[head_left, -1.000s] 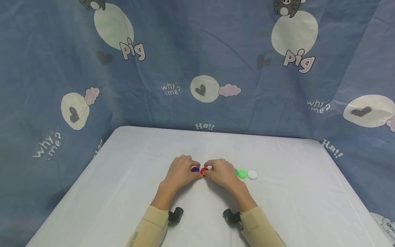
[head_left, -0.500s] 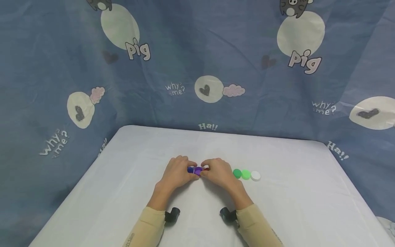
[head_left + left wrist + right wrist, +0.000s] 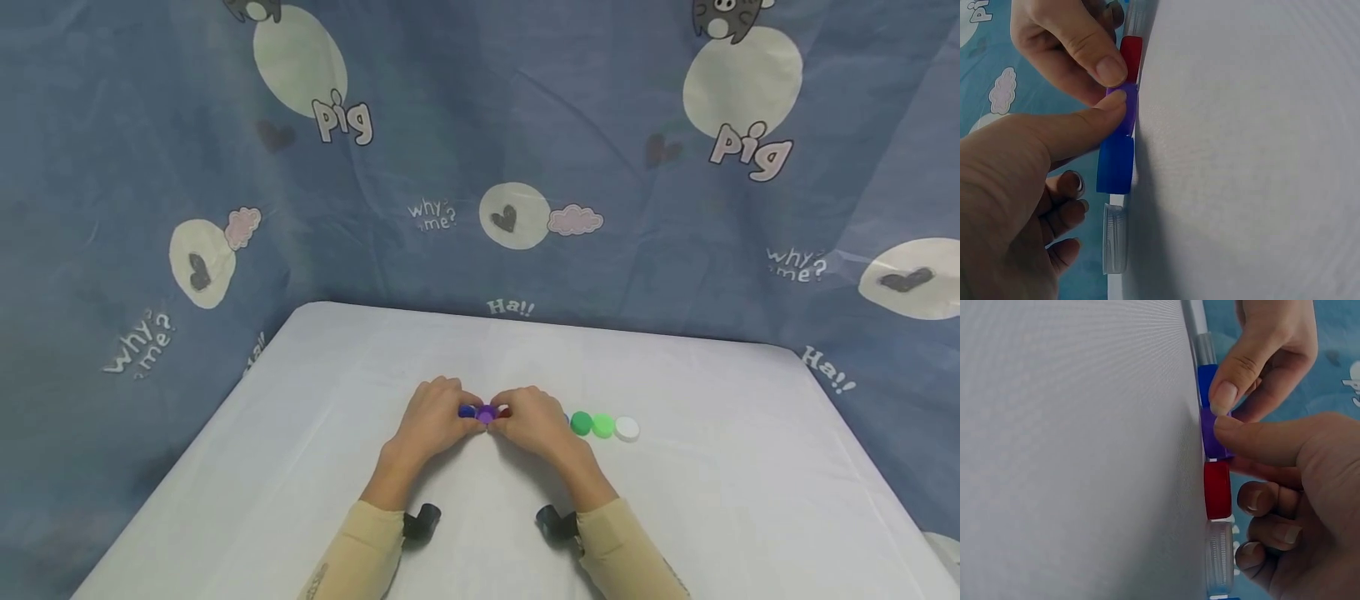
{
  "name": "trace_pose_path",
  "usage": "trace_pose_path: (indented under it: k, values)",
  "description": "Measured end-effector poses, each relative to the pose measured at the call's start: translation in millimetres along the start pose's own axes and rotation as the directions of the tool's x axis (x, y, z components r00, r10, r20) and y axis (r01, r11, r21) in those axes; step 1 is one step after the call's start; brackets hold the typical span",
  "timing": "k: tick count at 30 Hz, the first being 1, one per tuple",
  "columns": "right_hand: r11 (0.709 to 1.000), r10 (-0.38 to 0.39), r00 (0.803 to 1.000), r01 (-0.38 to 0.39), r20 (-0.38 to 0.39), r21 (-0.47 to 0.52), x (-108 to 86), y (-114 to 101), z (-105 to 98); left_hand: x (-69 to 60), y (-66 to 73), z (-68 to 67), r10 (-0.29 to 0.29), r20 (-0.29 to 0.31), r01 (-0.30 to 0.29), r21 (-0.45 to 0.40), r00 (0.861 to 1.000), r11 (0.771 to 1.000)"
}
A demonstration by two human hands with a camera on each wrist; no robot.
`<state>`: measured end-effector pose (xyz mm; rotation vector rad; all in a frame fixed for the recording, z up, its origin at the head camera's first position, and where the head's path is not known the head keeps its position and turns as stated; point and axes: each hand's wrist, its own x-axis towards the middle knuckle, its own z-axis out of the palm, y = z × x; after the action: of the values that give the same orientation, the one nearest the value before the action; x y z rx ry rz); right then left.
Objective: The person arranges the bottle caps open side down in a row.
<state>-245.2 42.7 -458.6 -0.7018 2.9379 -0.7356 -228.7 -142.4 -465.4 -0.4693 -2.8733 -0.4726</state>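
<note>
Both hands meet over a row of small round screw caps. A purple cap (image 3: 486,414) sits between their fingertips. In the left wrist view, the thumb of my left hand (image 3: 433,421) lies on the purple cap's side, beside a blue cap (image 3: 1115,165). My right hand (image 3: 534,418) pinches the same purple cap from the other side; its thumb shows on it in the right wrist view, with a red cap (image 3: 1217,490) just beyond. The caps stand nearly side by side. The far finger contacts are partly hidden.
Clear ribbed caps stand past the blue one (image 3: 1115,239) and past the red one (image 3: 1219,557). Farther right in the row are a green cap (image 3: 581,423), a light green cap (image 3: 603,426) and a white cap (image 3: 627,429). A white cloth (image 3: 720,483) covers the table; a blue printed curtain (image 3: 420,125) hangs behind.
Both hands have shifted left along the row, from the red cap to the purple one. The blue cap has come into sight by the left fingers. The head view has turned slightly left.
</note>
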Motion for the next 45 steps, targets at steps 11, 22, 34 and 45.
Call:
trace_pose_path:
  k: [11,22,34,45]
  values:
    - [1.000,-0.012,1.000,0.012,-0.005,0.028,-2.5,0.9,1.2,-4.1,-3.0,-0.4,0.025,-0.010,-0.026,-0.053,1.000,0.998]
    - [0.998,-0.038,0.999,0.040,-0.039,0.056,-2.0,1.2,-3.1,-3.7,-3.0,-3.8,0.047,-0.040,-0.049,-0.050,0.998,0.998]
    - [0.991,-0.019,0.999,0.024,-0.045,0.130,-1.4,1.2,-11.0,-0.4,-0.4,-9.4,0.090,-0.071,-0.092,-0.033,0.993,0.995]
    - [0.963,0.057,0.998,-0.048,-0.025,0.265,-0.5,3.5,-13.5,2.5,-1.4,-9.5,0.138,-0.163,-0.137,0.016,0.977,0.990]
